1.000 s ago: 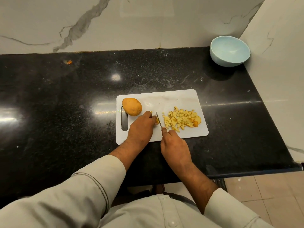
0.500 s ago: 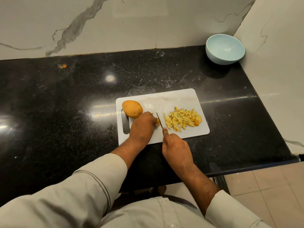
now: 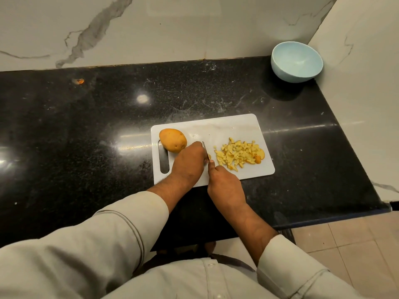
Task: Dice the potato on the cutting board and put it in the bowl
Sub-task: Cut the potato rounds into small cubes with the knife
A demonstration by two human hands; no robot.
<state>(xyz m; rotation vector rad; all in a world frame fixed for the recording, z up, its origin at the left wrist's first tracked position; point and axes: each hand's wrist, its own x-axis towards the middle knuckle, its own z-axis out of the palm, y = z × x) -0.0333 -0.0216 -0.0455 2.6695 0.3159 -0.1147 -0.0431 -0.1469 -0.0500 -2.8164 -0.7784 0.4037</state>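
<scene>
The left hand (image 3: 190,162) is curled over a small remaining piece of potato (image 3: 209,156) on the cutting board (image 3: 228,128), and its fingers (image 3: 199,147) lie directly against the knife (image 3: 205,149), which the right hand (image 3: 224,186) grips by the handle. The main risk, I think, is a cut: the piece is nearly hidden under the fingertips, so the blade has very little room. It may also slip and roll away. The pile of diced potato (image 3: 239,155) lies near the right edge of the board and could spill onto the black desk (image 3: 86,126) when moved. The bowl (image 3: 296,61) stands well apart in the far corner, and a whole potato (image 3: 172,140) waits uncut.
</scene>
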